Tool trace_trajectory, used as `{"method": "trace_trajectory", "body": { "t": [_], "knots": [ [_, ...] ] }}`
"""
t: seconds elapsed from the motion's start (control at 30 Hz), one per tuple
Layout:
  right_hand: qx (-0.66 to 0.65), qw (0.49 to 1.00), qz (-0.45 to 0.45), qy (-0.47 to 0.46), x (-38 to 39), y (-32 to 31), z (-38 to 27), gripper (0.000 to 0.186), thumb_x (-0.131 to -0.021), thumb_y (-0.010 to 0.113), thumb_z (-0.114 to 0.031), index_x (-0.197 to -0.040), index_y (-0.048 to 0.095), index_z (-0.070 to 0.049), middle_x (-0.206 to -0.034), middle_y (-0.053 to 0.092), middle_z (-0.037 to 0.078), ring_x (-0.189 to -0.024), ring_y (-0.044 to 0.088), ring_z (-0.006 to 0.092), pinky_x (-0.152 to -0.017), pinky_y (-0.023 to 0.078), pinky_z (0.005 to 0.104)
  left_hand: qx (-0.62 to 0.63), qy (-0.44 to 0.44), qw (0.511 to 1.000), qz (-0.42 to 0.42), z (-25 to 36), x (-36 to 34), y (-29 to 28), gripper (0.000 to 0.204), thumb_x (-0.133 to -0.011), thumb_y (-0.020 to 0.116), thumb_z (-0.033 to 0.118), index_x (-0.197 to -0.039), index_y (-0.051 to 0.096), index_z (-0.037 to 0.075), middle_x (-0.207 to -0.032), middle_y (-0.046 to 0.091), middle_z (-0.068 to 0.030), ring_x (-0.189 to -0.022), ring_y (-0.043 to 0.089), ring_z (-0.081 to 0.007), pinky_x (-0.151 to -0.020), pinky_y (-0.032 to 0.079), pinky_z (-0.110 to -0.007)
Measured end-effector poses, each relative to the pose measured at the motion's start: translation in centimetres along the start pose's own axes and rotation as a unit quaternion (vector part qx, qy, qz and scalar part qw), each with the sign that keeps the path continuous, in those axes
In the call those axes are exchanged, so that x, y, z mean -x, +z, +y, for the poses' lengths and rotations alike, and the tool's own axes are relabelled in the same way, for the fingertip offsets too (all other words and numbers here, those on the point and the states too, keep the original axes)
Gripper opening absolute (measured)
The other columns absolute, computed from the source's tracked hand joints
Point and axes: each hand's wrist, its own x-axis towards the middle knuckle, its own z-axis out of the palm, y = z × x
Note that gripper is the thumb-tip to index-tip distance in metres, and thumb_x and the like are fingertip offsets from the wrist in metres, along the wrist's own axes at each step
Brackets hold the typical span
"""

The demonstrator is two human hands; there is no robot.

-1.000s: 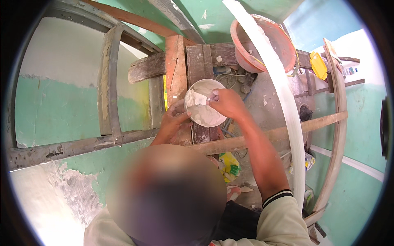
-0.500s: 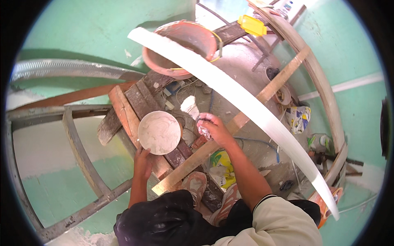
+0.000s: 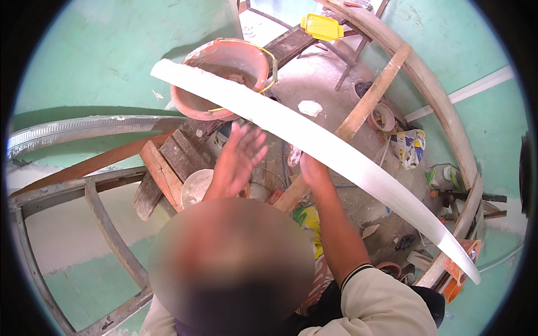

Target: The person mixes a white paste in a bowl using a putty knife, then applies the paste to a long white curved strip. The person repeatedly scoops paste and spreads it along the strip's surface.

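Observation:
My left hand [image 3: 238, 159] is raised with its fingers spread, just below a long white curved strip [image 3: 336, 151], and nothing is in it. The strip arches across the view, above my hands. My right hand [image 3: 315, 169] is closed round a putty knife [image 3: 294, 157], partly hidden beneath the strip. Past the strip's far edge shows a white lump of putty [image 3: 310, 108], apparently on the knife's blade. Left of my left forearm sits a white bowl [image 3: 193, 189] of putty on the planks, partly covered by that arm. A blurred patch hides part of my body and left arm.
An orange bucket [image 3: 255, 59] with a yellow handle stands at the far side, partly under the strip. A yellow plastic box [image 3: 321, 27] lies on a dark plank. Wooden battens [image 3: 374, 92] cross the space at right, and a metal frame [image 3: 115, 224] leans at left.
My left hand has left the bowl and risen toward the strip, its fingers spreading. My right hand has lifted the putty knife so that it passes under the strip. The view has shifted.

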Motion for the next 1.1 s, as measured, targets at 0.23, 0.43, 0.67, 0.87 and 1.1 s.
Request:
{"method": "trace_trajectory", "body": {
  "t": [0.23, 0.43, 0.67, 0.87, 1.1],
  "knots": [
    [0.055, 0.993, -0.097, -0.047, -2.4, 1.1, -4.1, 0.041, -0.103, 0.062, -0.026, -0.135, 0.059, -0.001, -0.125, 0.065, 0.008, -0.115, 0.062, 0.0166, -0.102, 0.049, 0.0318, -0.059, 0.037, 0.997, -0.014, 0.4, -4.6, 2.4, 0.038, -0.105, 0.064, 0.024, -0.138, 0.053, 0.008, -0.128, 0.062, -0.0055, -0.115, 0.062, -0.0193, -0.101, 0.056, -0.041],
    [0.058, 0.982, -0.176, -0.029, -6.0, 0.2, -2.8, 0.043, -0.102, 0.066, -0.025, -0.135, 0.060, 0.002, -0.125, 0.067, 0.011, -0.110, 0.066, 0.0172, -0.095, 0.055, 0.0319, -0.022, 0.023, 0.999, -0.013, -0.1, -4.3, 2.4, 0.041, -0.106, 0.061, 0.015, -0.144, 0.048, 0.007, -0.131, 0.064, -0.0072, -0.119, 0.064, -0.0209, -0.098, 0.058, -0.042],
    [0.129, 0.972, -0.181, -0.080, -5.6, -2.3, -1.7, 0.038, -0.101, 0.066, -0.021, -0.131, 0.063, 0.003, -0.124, 0.068, 0.013, -0.112, 0.067, 0.0202, -0.095, 0.055, 0.0330, -0.003, 0.042, 0.999, -0.019, -0.2, -3.3, 2.2, 0.039, -0.106, 0.060, 0.015, -0.143, 0.049, 0.009, -0.130, 0.065, -0.0070, -0.116, 0.066, -0.0208, -0.097, 0.060, -0.043],
    [0.148, 0.970, -0.132, -0.139, -2.2, -3.3, -4.5, 0.041, -0.101, 0.065, -0.024, -0.132, 0.063, 0.003, -0.121, 0.068, 0.011, -0.110, 0.067, 0.0197, -0.095, 0.055, 0.0329, 0.008, 0.066, 0.997, -0.047, 0.8, -2.7, 2.8, 0.035, -0.103, 0.066, 0.016, -0.135, 0.055, 0.007, -0.124, 0.065, -0.0063, -0.113, 0.067, -0.0207, -0.099, 0.060, -0.044],
    [-0.146, 0.985, -0.075, -0.056, 0.2, -5.5, -7.2, 0.044, -0.100, 0.065, -0.025, -0.133, 0.062, 0.003, -0.117, 0.069, 0.009, -0.107, 0.067, 0.0198, -0.094, 0.055, 0.0329, 0.028, 0.081, 0.994, -0.061, 1.2, -2.5, 3.5, 0.036, -0.104, 0.064, 0.016, -0.137, 0.051, 0.006, -0.125, 0.064, -0.0078, -0.114, 0.067, -0.0218, -0.099, 0.060, -0.045]
  ]
}}
